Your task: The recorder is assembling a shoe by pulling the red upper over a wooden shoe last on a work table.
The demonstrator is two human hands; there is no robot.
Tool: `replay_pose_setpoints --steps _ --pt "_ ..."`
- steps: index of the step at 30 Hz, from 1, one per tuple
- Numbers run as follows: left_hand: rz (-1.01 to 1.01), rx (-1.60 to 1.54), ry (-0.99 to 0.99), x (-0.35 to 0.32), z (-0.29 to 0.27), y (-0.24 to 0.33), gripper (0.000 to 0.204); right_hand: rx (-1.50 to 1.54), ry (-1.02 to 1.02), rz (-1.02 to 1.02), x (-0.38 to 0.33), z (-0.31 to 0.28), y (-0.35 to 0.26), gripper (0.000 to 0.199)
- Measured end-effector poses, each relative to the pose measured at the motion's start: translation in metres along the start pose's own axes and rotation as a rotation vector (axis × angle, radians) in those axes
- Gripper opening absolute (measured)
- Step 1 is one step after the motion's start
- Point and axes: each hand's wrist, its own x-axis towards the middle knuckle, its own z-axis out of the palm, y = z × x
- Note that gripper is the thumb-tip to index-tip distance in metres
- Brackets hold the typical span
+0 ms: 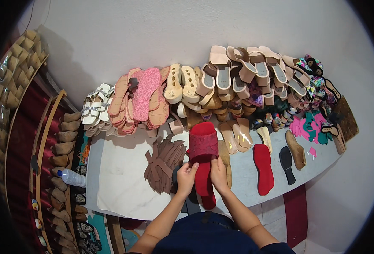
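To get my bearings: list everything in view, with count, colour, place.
Slipper: one, red, between the hands.
Loose sole: one, red, right of slipper.
Dark sole: one, black, farther right.
Wooden last: one, tan, beside dark sole.
Strips: many, brown, left of slipper.
Flat soles: many, pink/tan, back left.
Strappy sandals: several, white, back left.
Heeled sandals: many, beige, back right.
Scraps: several, pink/green, right end.
Bottle: one, clear, beside table's left edge.
Rack lasts: many, brown, far left.
Table: one, pale, centre.
Left hand, right hand: one each, bare, on slipper.
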Motion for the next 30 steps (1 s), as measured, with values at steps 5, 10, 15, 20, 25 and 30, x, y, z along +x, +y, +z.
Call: replay_pose_setpoints --steps 5,10,15,20,25,30 --pt "-0.099 -0.159 0.044 -0.001 -0.006 0.001 0.015 -0.141 -0.226 0.092 0.003 -0.014 -0.01 0.025" --pt "-0.06 -0.104 0.087 0.0 -0.005 -0.005 0.017 0.008 -0.177 0.062 -0.008 -0.01 -0.008 0.027" --pt "-0.042 0.021 0.056 0.004 -0.005 -0.002 0.016 -0.093 -0.218 0.042 -0.004 -0.014 -0.008 0.024" --pt "-0.061 0.051 0.043 -0.005 0.004 -0.012 0.017 0.006 -0.23 0.141 0.001 -0.016 -0.001 0.024" --pt "0.027 0.23 0.006 0.0 -0.011 -0.029 0.016 0.129 -0.263 0.19 0.003 -0.017 -0.003 0.026" --pt "0.149 0.18 0.068 -0.002 0.001 -0.006 0.019 -0.496 -0.202 -0.059 0.014 -0.022 -0.016 0.02"
